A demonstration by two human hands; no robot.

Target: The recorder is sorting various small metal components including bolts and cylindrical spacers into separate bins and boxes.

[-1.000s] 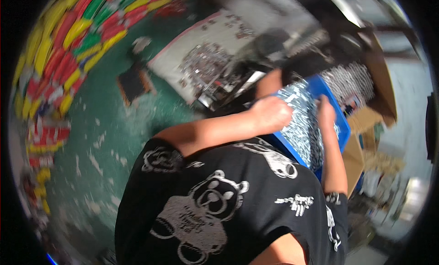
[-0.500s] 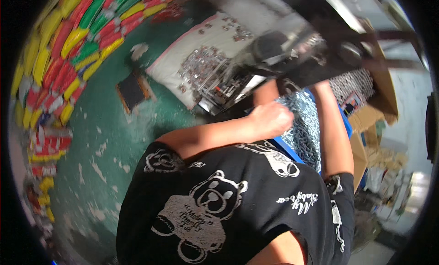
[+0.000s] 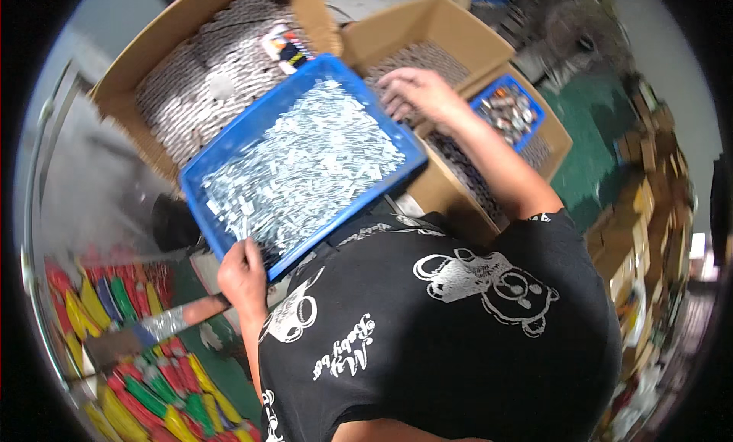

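Note:
My left hand (image 3: 244, 278) is at the near left corner of a blue plastic tray (image 3: 212, 227), thumb and fingers closed. A small shiny metal strip (image 3: 246, 222) sticks up from its fingertips, over the tray. Many loose, shiny metal pieces (image 3: 305, 156) fill the tray in a heap. My right hand (image 3: 420, 95) reaches beyond the tray's right side, over a cardboard box (image 3: 397, 26) that holds rows of small grey-brown pieces (image 3: 431, 56). Its fingers are apart and slightly bent, somewhat blurred, and nothing shows in them.
A large carton (image 3: 122, 68) of stacked metallic pieces stands behind the tray, a small colourful packet (image 3: 289, 49) on it. To the right, a smaller blue tray (image 3: 479, 98) of mixed small parts rests on a box. Colourful packed bundles (image 3: 160, 388) lie at lower left, cartons (image 3: 649, 198) far right.
The view has swung right, from the white sack and workbench to the tray and cartons. My hands have moved apart: the left to the tray's corner, the right over a box.

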